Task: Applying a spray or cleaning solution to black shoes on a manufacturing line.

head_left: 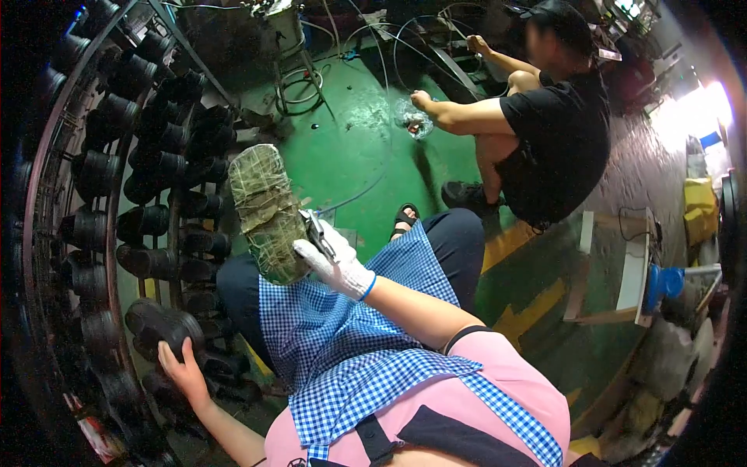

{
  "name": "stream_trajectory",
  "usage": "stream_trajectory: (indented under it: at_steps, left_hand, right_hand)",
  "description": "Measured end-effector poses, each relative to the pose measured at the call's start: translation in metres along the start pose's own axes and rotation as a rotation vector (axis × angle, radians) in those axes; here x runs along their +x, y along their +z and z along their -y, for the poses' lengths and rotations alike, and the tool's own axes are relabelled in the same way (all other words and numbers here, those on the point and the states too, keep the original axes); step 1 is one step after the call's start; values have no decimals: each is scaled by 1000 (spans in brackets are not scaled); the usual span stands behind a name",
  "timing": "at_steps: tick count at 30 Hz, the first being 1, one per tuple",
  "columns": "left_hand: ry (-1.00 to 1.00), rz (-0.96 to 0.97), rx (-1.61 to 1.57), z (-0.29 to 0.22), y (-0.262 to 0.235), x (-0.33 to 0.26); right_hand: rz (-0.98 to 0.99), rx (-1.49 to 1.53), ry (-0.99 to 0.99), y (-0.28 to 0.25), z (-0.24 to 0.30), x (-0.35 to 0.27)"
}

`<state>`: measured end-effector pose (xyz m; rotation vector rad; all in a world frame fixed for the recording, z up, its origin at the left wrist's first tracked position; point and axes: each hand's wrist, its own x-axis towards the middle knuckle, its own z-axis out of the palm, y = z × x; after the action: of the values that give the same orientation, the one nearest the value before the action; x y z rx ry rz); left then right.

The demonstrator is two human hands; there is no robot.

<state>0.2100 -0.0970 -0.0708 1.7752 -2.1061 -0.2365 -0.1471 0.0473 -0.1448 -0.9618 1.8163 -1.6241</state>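
My left hand (184,372) is bare and reaches to the rack at my left. Its thumb and fingers grip the near end of a black shoe (165,325). In a white knitted glove with a blue cuff, my right hand (336,267) is closed around a silver hand tool (319,236) that looks like an air gun. A blue hose (354,194) runs away from beside it toward the back. Just left of the glove stands a sole-shaped pad (267,210), wrapped in worn, crossed tape, above my lap. The glove hides part of the tool.
Tall metal racks (117,257) full of black shoes line the left side. A person in black (556,132) squats at the right, near a clear plastic bag (414,121) on the green floor. A stool (296,74) stands behind, and a white-topped frame (634,276) at the right.
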Motion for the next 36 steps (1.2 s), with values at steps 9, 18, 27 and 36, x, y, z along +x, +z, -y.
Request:
stream_trajectory:
  at_steps: [9,18,27,36]
  left_hand:
    - [478,-274,94,6,55,85]
    - [180,-213,331,57,65,106]
    - [3,-46,393,84,9,9]
    - [-15,446,-959,-75,-88,-37]
  right_hand:
    - [-8,179,191,-16,-8,7]
    - [28,-705,-628,-21,-43,-1]
    - [-13,-126,-108,-11,-40,-4]
    - [15,566,368,-5,3,5]
